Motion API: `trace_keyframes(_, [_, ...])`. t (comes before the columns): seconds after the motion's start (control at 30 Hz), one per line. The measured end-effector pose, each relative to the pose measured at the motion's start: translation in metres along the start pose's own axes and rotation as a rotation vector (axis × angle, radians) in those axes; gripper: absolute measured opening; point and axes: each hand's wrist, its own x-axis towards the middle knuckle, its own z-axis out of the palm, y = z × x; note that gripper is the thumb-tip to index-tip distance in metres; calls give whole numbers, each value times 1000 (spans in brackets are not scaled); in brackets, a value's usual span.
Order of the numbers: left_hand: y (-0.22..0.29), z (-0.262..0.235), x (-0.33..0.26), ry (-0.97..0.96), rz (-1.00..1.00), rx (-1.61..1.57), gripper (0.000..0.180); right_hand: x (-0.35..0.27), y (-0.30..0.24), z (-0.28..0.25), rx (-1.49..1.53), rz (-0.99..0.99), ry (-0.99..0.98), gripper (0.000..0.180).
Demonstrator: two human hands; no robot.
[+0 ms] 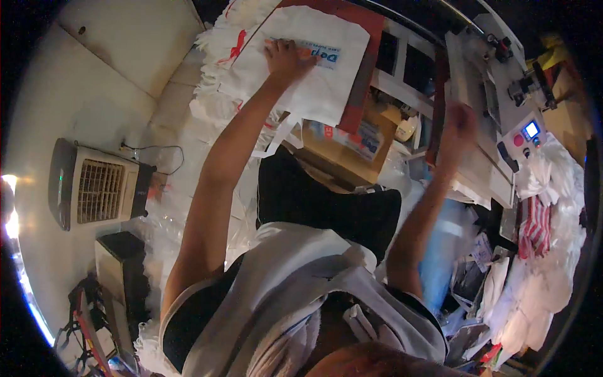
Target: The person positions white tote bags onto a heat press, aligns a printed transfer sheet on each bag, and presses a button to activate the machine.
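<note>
My left hand (289,61) lies flat with fingers spread on a white cloth tote bag (326,94). A blue and orange print shows on the bag beside my fingers. The bag rests on a dark red board (372,25), and its white handle strap (284,135) hangs over the near edge. Off to the right, my right hand (461,122) is raised near the edge of a white machine table (468,75). Motion smears its fingers, so I cannot make out whether it holds anything.
Stacked white bags with red ties (217,69) stand left of the board. Below it sits a cardboard box (339,157). A control box (524,135) with a lit screen and red button is at the right, near bundled white cloth (540,176). An air cooler (100,185) stands left.
</note>
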Motion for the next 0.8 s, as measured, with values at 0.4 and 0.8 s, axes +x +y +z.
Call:
trace_keyframes(0.4, [18, -5, 12, -203, -69, 48, 97, 94, 183, -210, -681, -210, -248, 36])
trace_keyframes(0.8, [34, -36, -33, 301, 181, -383, 63, 87, 154, -190, -590, -261, -332, 38])
